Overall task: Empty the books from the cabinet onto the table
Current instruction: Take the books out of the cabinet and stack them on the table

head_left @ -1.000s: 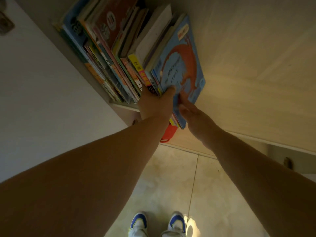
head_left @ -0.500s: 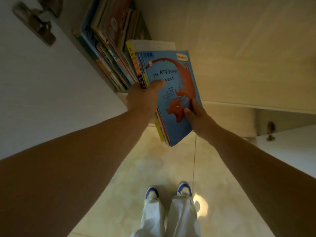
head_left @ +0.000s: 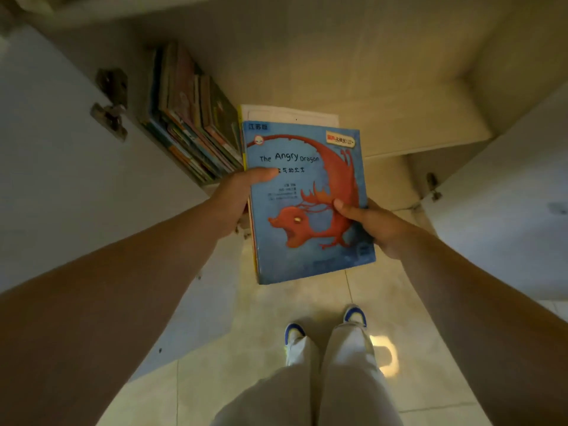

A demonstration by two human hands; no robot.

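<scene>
Since half a second ago the stack of books [head_left: 310,210] has come further out of the cabinet [head_left: 384,87] and now sits flat in mid-air over the tiled floor [head_left: 276,302], blue "The Angry Dragon" cover on top. Left hand [head_left: 236,198] grips the stack's left edge, thumb lying across the cover; right hand [head_left: 372,222] holds the right edge, thumb pressed on the red dragon. Plenty more books [head_left: 190,127] sit leaning together on the cabinet shelf, just left of the held stack. White door [head_left: 61,179] hangs open on the left, hinge [head_left: 110,103] showing.
</scene>
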